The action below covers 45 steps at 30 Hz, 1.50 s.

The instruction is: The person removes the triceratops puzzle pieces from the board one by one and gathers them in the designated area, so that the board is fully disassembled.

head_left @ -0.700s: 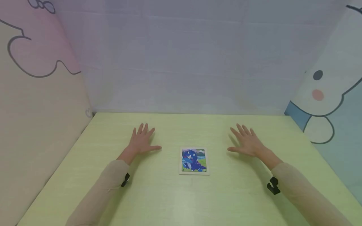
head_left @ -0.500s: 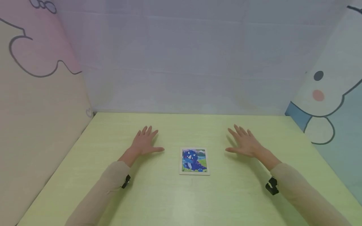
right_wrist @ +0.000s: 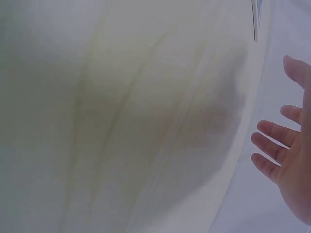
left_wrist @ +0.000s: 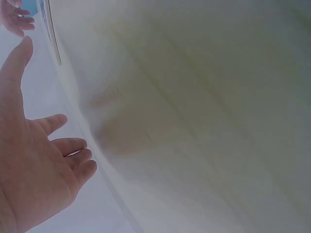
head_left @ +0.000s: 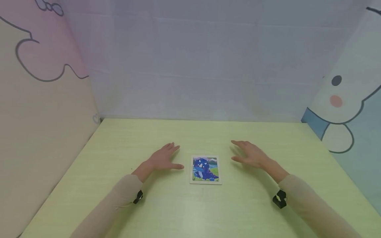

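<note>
A small square picture puzzle (head_left: pixel 205 169) with a blue dinosaur and a pale frame lies flat at the middle of the table (head_left: pixel 190 208). Left of it hovers my left hand (head_left: pixel 162 159), thumb pointing at the puzzle and a small gap between them. To the right, my right hand (head_left: pixel 250 155) is held over the table, a little farther off, thumb and fingers apart. Both wrist views show the left palm (left_wrist: pixel 36 174) and the right palm (right_wrist: pixel 294 165) holding nothing. Only a thin edge of the puzzle (left_wrist: pixel 52 34) appears in the left wrist view.
A pale cloth wall (head_left: pixel 190 66) rises behind the table's far edge. Cartoon-printed panels stand at the left (head_left: pixel 47 132) and right (head_left: pixel 363 138). Black wrist straps (head_left: pixel 279 199) hang under the sleeves.
Both hands have moved inward and slightly nearer the body, toward the puzzle. Their spread fingers have drawn closer together. The puzzle stays where it was on the table.
</note>
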Tool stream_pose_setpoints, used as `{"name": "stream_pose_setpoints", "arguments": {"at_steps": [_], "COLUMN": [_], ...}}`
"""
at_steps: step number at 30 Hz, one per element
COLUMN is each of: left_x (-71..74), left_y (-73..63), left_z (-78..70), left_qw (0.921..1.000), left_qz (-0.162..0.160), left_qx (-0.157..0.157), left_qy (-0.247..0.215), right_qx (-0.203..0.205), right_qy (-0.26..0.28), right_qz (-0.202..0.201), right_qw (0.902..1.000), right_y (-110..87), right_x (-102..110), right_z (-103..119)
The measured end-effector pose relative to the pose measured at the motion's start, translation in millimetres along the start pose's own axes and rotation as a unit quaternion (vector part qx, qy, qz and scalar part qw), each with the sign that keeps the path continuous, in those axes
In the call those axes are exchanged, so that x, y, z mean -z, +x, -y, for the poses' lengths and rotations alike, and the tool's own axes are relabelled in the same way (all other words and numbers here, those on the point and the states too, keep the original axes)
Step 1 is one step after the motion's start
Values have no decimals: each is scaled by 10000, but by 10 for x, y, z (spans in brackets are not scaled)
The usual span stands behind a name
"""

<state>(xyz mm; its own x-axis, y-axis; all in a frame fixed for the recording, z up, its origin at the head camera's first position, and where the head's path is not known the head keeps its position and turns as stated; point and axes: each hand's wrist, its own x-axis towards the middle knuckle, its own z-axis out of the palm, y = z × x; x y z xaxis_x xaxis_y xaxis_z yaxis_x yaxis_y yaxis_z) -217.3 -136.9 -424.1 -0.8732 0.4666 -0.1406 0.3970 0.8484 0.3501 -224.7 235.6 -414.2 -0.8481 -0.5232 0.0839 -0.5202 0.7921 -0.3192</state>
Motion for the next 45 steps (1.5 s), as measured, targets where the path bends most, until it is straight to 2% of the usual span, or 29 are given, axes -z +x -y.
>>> {"name": "stream_pose_setpoints", "arguments": {"at_steps": [7,15,21,28,35,42,45], "left_x": [-75,-138,-184,-183,-146,-175,-170], "left_y": [6,9,27,16,-3,15,-1], "left_z": [-213,-367,-405,-456,-483,-477,-484], "left_qw": [9994,9978,9974,9970,9965,9962,9962], "left_qz": [203,397,588,681,672,716,725], "left_qx": [-271,-512,-375,-356,-417,-370,-379], "left_qy": [39,126,154,125,260,316,310], "right_qx": [145,687,757,556,375,-109,-189], "right_qy": [626,1020,1298,1600,1612,1365,1335], "right_qz": [-82,-107,18,266,571,533,501], "right_qw": [9979,9924,9886,9852,9846,9891,9896], "right_y": [92,223,357,468,546,579,574], "right_x": [-99,-224,-286,-361,-412,-452,-458], "right_z": [135,347,525,682,875,965,983]}}
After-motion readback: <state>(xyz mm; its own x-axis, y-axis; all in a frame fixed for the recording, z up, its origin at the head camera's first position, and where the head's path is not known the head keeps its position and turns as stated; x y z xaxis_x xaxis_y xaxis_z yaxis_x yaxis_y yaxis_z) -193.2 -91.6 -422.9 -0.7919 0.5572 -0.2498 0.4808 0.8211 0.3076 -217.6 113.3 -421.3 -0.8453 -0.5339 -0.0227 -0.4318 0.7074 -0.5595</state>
